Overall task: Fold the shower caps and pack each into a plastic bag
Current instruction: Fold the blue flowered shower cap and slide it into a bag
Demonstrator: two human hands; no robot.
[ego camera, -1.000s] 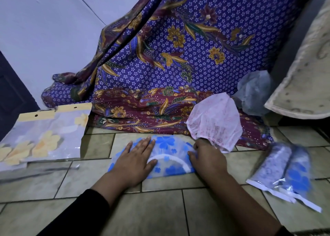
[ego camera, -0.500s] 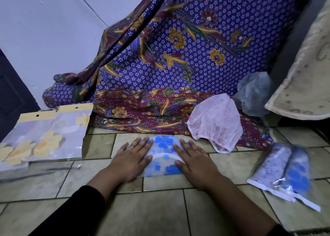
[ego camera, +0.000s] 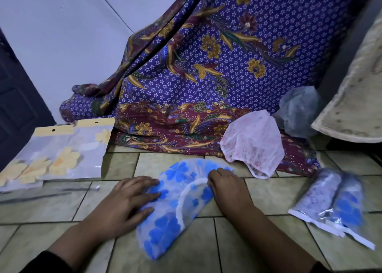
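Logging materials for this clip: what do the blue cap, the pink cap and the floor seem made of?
The blue cap looks like thin translucent plastic film: sheer between its printed flowers; its white gathered rim seems elastic. The pink cap is probably similar film, crinkled, semi-sheer, matt. The floor is likely glazed ceramic tile, given grout lines and a soft sheen.

blue shower cap (ego camera: pixel 165 227) now folded narrower; right hand (ego camera: pixel 225 186) grips it.

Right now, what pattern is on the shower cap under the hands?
The shower cap is translucent white with blue flowers; head view.
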